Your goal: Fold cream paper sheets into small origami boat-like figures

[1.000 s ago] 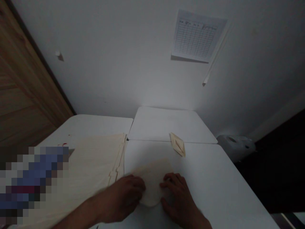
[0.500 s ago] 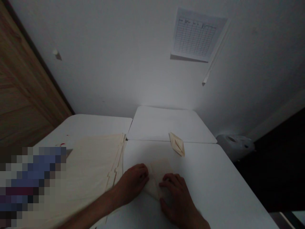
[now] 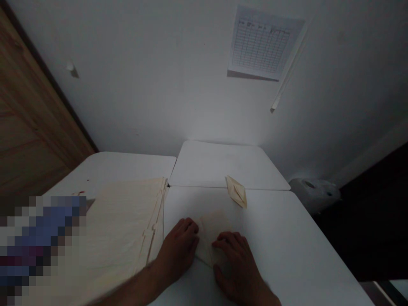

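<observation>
A folded cream paper sheet (image 3: 207, 240) lies on the white table between my two hands, with a crease or folded edge running down it. At its left edge, my left hand (image 3: 181, 242) has its fingers curled together on the paper. My right hand (image 3: 236, 263) rests over the right side of the sheet, fingers bent and the thumb apart from them. Part of the paper is hidden under both hands. Farther back lies a small folded cream paper piece (image 3: 236, 192), shaped like an envelope.
A stack of large cream sheets (image 3: 117, 221) lies to the left. The white tabletop (image 3: 287, 238) meets another panel (image 3: 219, 161) behind. A printed chart (image 3: 261, 46) hangs on the wall. A pale plastic container (image 3: 315, 193) stands at right, beyond the table edge.
Both hands stay at nearly the same spot on the paper. My left forearm and wrist have shifted slightly to the right and down. The view has moved a little.
</observation>
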Motion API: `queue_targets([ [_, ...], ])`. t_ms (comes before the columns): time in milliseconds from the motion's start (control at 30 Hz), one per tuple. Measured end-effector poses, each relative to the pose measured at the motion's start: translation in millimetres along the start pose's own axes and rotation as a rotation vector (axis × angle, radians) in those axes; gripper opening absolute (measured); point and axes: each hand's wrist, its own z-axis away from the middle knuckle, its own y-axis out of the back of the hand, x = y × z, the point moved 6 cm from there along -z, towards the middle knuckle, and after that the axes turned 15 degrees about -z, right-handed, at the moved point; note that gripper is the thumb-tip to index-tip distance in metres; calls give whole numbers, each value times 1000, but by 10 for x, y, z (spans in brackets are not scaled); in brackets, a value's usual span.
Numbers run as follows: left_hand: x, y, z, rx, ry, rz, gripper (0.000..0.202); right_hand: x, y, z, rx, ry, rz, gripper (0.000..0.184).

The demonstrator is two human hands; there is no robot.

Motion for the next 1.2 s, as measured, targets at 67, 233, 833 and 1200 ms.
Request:
queue_targets([
  [67,35,30,-5,-2,-27,-58,14,-4,7,-1,5,-3,-21,41],
  [233,84,56,-2,-14,-61,-153,19,-13,12,4,7,-7,-64,39],
  [833,112,-17,67,74,-145,-304,35,27,-5,2,-19,-41,-98,41],
  [1200,163,-64,77,116,-215,-240,31,6,7,3,-12,-43,-98,40],
])
